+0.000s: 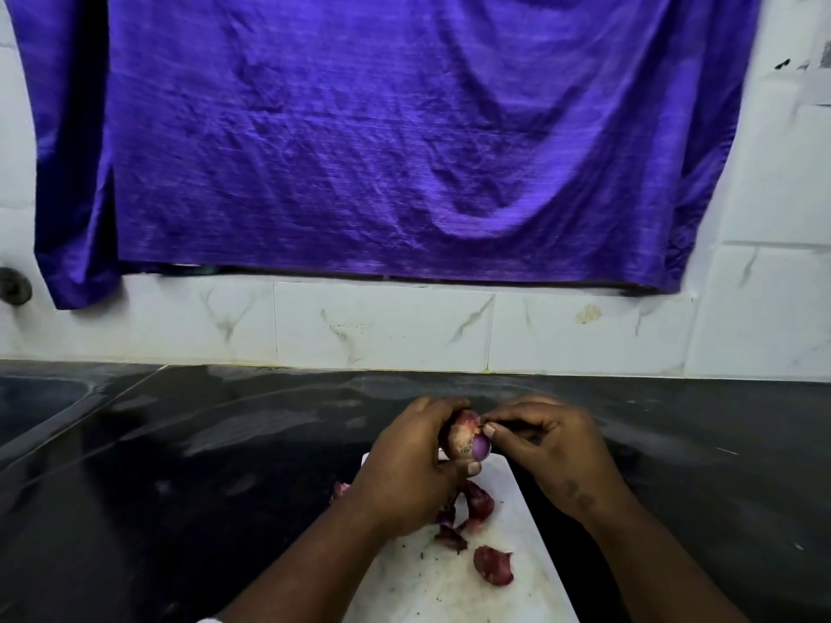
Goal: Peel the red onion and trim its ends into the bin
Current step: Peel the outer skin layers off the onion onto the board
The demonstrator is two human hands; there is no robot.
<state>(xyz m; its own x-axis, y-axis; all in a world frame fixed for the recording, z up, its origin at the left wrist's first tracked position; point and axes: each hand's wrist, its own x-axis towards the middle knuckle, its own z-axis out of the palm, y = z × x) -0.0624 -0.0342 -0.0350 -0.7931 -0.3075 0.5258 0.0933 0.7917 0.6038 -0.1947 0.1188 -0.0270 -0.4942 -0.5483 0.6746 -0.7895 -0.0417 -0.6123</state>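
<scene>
A small red onion is held above the far end of a white cutting board. My left hand wraps around it from the left, thumb under it. Part of the onion shows bare shiny purple flesh, the rest still carries pale dry skin. My right hand pinches a bit of skin at the onion's top right between thumb and forefinger. Several torn red skin pieces lie on the board below the hands. No bin is in view.
The board rests on a dark glossy countertop that runs to a white marbled tile wall. A large purple cloth hangs over the wall behind. A seam in the counter slants at the left.
</scene>
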